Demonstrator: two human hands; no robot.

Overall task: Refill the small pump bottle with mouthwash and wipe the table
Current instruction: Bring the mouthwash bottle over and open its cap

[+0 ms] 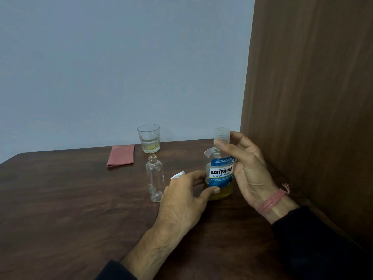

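Two hands: the left hand (182, 196) and the right hand (245, 165). One mouthwash bottle (220, 174), one small clear bottle (155, 177) with no cap on, one white pump head (177, 175), one drinking glass (149, 138), one folded red cloth (121, 155), all on one desk (70, 209)

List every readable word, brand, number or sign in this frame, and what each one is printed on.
"LISTERINE": on the blue label of the mouthwash bottle.
"COOL MINT": same label, just below the brand.
Small white lines at the label's top and bottom: too blurred to read.
Small pump bottle, glass, cloth: no text visible.
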